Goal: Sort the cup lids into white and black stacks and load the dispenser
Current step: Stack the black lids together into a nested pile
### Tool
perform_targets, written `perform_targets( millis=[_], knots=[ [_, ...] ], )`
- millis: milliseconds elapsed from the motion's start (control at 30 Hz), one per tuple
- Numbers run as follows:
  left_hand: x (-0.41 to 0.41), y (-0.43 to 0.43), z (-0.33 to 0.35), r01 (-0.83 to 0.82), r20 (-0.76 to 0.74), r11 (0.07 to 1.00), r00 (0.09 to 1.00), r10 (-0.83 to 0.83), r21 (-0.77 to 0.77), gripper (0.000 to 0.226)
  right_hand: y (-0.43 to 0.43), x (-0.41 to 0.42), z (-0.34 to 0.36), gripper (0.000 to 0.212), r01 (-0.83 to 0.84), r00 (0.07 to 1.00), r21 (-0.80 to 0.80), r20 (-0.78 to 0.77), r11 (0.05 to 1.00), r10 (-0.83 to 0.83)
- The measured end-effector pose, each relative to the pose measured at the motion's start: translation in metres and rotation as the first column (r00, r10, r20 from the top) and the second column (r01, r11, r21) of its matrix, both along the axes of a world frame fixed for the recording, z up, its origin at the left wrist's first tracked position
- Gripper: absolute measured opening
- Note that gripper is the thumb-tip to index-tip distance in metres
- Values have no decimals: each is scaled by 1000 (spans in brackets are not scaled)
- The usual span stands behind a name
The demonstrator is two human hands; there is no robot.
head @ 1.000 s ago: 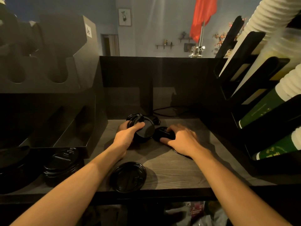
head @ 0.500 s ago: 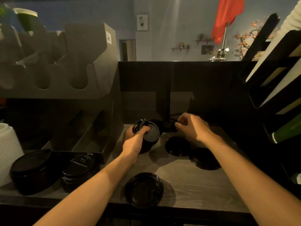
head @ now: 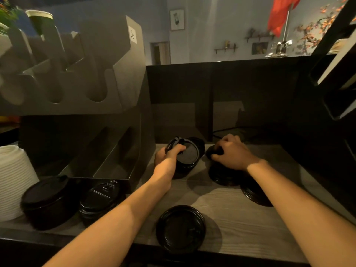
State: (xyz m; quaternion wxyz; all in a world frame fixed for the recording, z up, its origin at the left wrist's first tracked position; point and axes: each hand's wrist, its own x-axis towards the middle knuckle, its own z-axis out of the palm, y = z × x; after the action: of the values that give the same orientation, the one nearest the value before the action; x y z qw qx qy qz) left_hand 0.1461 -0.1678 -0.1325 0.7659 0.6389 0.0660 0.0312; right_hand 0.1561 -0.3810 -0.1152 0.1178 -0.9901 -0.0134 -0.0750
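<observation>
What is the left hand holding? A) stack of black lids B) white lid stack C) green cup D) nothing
A: the left hand curls its fingers round a stack of black lids at the back of the counter; the right hand grips another black lid.

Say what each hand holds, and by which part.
Left hand: black lid stack, by its top rim. Right hand: single black lid, by its edge.

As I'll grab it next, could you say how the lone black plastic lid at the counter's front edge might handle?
The round black plastic lid looks thin and shallow, so probably light and slightly flexible. Lying flat on the grey wood-grain counter, it should slide rather than roll. Its glossy rim may be slippery.
</observation>
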Motion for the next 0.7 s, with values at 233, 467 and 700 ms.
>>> perform_targets(
  millis=[233, 467, 700],
  knots=[
    [-4, 0, 2, 34, 31, 999, 999, -34, -3, 28, 0, -3, -1, 76, 118, 993, 283, -48, 952, -108],
    [-7, 4, 4, 40, 116, 997, 992, -48, 70, 14, 0, 0, 5, 72, 133, 977, 687, 31, 714, -212],
    [-10, 1, 3, 58, 199, 992, 977, -80, 116, 93, 13, -18, 22, 54, 92, 996, 888, -81, 450, -45]
  ],
)
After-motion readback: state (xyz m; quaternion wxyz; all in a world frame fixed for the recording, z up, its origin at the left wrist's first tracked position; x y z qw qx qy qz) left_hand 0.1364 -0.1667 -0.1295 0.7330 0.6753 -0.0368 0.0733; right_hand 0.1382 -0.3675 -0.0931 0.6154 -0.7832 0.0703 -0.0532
